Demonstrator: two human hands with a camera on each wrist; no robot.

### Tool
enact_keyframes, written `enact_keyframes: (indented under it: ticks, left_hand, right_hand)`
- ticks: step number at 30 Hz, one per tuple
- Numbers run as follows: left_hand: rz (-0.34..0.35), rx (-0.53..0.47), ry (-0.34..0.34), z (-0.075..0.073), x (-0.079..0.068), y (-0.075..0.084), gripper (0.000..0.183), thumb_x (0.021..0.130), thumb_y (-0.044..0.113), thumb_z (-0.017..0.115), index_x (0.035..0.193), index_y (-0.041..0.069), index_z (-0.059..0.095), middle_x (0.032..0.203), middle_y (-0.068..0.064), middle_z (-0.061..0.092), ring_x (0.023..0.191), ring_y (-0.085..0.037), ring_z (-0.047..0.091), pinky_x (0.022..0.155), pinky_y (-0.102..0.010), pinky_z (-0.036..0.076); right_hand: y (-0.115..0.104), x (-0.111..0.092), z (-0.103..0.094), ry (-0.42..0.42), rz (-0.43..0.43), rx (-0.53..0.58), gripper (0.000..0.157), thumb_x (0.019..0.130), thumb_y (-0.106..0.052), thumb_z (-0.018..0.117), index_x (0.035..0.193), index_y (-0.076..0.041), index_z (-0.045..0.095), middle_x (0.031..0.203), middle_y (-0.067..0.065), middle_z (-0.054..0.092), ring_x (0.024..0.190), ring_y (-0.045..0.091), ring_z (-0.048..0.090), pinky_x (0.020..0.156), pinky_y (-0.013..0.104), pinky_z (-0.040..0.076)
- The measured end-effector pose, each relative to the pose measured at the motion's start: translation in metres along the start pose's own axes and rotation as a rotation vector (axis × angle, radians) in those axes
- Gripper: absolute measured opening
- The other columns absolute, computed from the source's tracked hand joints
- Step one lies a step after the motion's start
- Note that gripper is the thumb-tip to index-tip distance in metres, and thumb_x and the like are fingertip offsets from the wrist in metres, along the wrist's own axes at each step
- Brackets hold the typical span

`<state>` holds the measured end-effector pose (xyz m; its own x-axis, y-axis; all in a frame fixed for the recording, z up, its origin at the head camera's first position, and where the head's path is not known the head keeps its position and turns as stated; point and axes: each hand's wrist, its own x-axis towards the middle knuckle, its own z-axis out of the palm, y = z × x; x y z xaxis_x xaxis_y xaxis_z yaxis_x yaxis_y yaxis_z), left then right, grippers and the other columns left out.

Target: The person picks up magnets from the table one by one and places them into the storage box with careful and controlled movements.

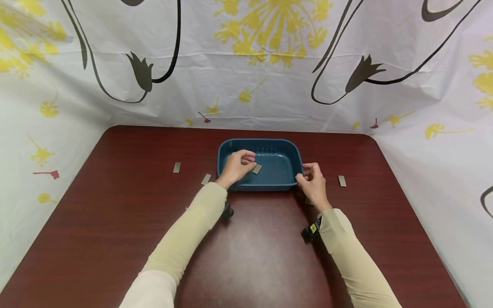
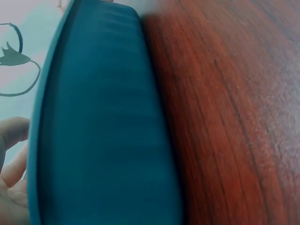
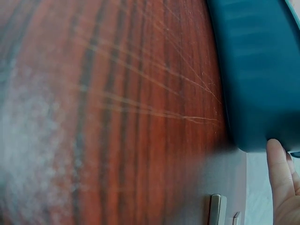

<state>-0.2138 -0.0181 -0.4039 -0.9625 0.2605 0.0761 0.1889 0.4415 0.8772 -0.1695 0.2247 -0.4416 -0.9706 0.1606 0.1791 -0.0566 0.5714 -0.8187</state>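
Note:
A blue plastic tray point(image 1: 285, 186) with raised walls stands toward the back of the table. My left hand point(image 1: 238, 166) reaches over its left part, fingers loosely bent and nothing visible between them. Just off the thumb tip, inside the tray, is a small flat grey rectangular piece point(image 1: 257, 169). At the tray's right end my right hand point(image 1: 313, 185) holds the rim between thumb and fingers. The right wrist view shows a fingertip point(image 3: 275, 146) against the outside of the tray corner. The left wrist view has the tray wall point(image 2: 103, 122) in front of the left fingers.
On the dark red wooden table point(image 1: 250, 256), two more grey pieces lie left of the tray, one at the far left point(image 1: 176, 167) and a nearer one point(image 1: 206, 179). Another piece point(image 1: 342, 181) lies to the right. A patterned cloth point(image 1: 250, 85) hangs behind the table.

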Motion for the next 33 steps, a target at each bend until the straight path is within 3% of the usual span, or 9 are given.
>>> enact_keyframes:
  ticks: [10, 18, 28, 33]
  left_hand:
    - [0.026, -0.005, 0.050, -0.011, -0.008, 0.002, 0.027, 0.082, 0.014, 0.063, 0.108, 0.007, 0.060, 0.101, -0.010, 0.061, 0.088, -0.016, 0.059, 0.075, -0.032, 0.047]
    - [0.071, -0.034, 0.069, -0.022, -0.014, 0.003, 0.028, 0.081, 0.014, 0.064, 0.108, 0.007, 0.060, 0.101, -0.009, 0.060, 0.088, -0.018, 0.059, 0.073, -0.032, 0.048]
    - [0.119, -0.047, 0.115, -0.035, -0.022, -0.004, 0.030, 0.080, 0.011, 0.064, 0.108, 0.000, 0.059, 0.101, -0.016, 0.060, 0.083, -0.023, 0.059, 0.075, -0.034, 0.047]
    - [0.107, -0.051, 0.146, -0.044, -0.027, -0.008, 0.030, 0.080, 0.010, 0.065, 0.108, -0.001, 0.059, 0.100, -0.016, 0.061, 0.081, -0.023, 0.058, 0.074, -0.034, 0.047]
  right_hand:
    - [-0.002, -0.001, -0.001, -0.007, 0.007, 0.012, 0.033, 0.080, -0.008, 0.054, 0.112, -0.006, 0.047, 0.087, 0.012, 0.056, 0.065, 0.016, 0.054, 0.055, 0.023, 0.045]
    - [0.001, 0.000, 0.001, 0.004, -0.002, 0.008, 0.033, 0.080, -0.010, 0.052, 0.112, -0.006, 0.046, 0.085, 0.010, 0.055, 0.063, 0.013, 0.054, 0.053, 0.029, 0.046]
    - [0.000, 0.000, 0.001, -0.004, -0.002, 0.024, 0.033, 0.080, -0.009, 0.052, 0.113, -0.006, 0.046, 0.085, 0.011, 0.055, 0.061, 0.011, 0.054, 0.055, 0.026, 0.046]
    - [0.002, 0.000, 0.002, 0.003, -0.015, 0.032, 0.033, 0.080, -0.010, 0.053, 0.112, -0.006, 0.047, 0.084, 0.011, 0.055, 0.061, 0.011, 0.055, 0.054, 0.026, 0.047]
